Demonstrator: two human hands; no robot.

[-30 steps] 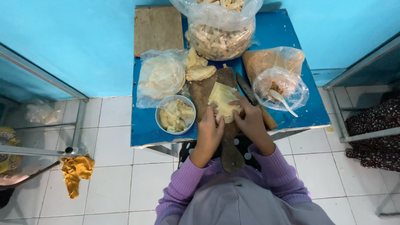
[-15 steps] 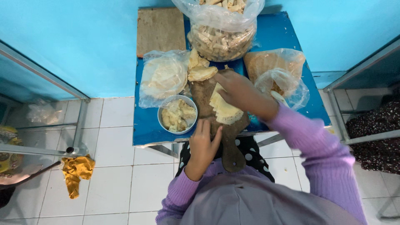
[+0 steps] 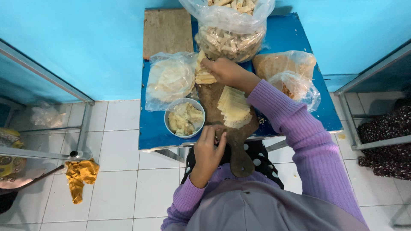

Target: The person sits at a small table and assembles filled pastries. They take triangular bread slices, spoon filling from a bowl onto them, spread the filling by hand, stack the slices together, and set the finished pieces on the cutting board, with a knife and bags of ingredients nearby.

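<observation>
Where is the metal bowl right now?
In the head view the metal bowl sits on the blue table near its front edge, left of the wooden board, just below the bag of wrappers and above the left hand.

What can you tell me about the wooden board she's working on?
The wooden cutting board is dark brown, worn-looking and paddle-shaped, its handle pointing toward the person and overhanging the edge of the blue table. It lies flat beside a metal bowl. A fanned stack of thin pale-yellow sheets rests on it. The left hand touches its near end; the right hand reaches over its far end.
</observation>
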